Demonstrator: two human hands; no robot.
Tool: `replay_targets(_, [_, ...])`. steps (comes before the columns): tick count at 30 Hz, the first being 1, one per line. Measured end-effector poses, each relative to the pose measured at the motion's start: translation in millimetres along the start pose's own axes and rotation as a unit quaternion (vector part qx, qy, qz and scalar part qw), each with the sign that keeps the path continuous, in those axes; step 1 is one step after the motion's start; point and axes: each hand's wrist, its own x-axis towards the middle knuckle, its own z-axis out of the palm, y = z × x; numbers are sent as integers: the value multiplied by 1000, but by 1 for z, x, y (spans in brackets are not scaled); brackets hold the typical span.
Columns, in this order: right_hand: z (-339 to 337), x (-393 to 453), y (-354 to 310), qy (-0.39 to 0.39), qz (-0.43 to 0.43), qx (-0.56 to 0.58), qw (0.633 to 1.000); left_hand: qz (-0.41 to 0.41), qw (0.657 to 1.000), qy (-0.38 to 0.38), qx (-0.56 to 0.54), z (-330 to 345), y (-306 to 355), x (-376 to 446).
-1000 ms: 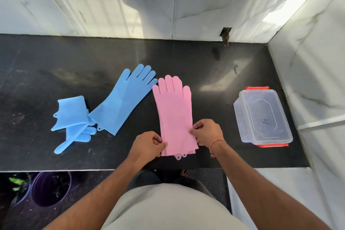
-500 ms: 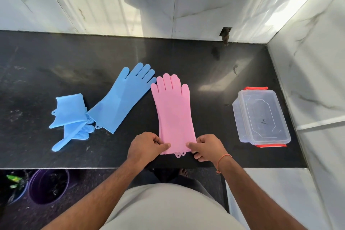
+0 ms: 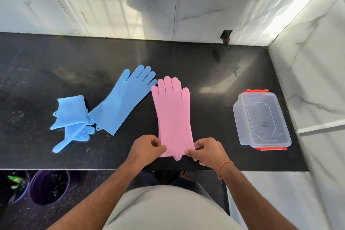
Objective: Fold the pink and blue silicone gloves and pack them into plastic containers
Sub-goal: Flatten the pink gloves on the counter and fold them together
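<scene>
Flat on the black countertop (image 3: 56, 73), the pink gloves (image 3: 173, 115) lie stacked one on the other, fingers pointing toward the back wall and cuffs toward the person; a second cuff edge and hanging tab peek out under the top one. The left hand (image 3: 147, 147) pinches the left cuff corner, and the right hand (image 3: 207, 150) pinches the right cuff corner, both clamped on the silicone, held apart by the cuff's width. An orange thread band (image 3: 225, 167) circles the right wrist.

Left of the pink gloves, a flat blue glove (image 3: 121, 102) lies at a slant, its fingertips just beside the pink thumb. Farther left, touching that blue glove's cuff, a folded blue glove (image 3: 71, 117) sits with its textured fingers sticking out below the fold. Right of the pink gloves, well apart, a clear plastic container (image 3: 261, 119) with red clips stands lidded, near the side wall.

The pink cuffs sit near the countertop's front edge. Bare black surface lies between the pink gloves and the container, and behind the pink fingertips up to the marble back wall (image 3: 205, 5). Below the front edge, left of the pink gloves, stands a purple bucket (image 3: 49, 187).
</scene>
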Motion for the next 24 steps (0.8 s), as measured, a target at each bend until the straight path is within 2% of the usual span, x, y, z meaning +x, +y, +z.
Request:
replay_targets(12, [8,2,0,2,-10,-100,995,8,999,23,34,4,-2,1])
replay_targets(15, [3,1,-2,-7,-11,-109,994,33,999,22,33,2,-5,1])
replay_targets(18, [-3,-2,0,24,-18,-102,994,63,996,25,59,-3,-6,0])
replay_targets(21, [-4,-3,3,89,-84,-109,986,131,978,60,153,-10,-8,-3])
replay_targets(24, [-7,-1,6,118,-239,-182,947,261,941,43,213,-19,-15,-3])
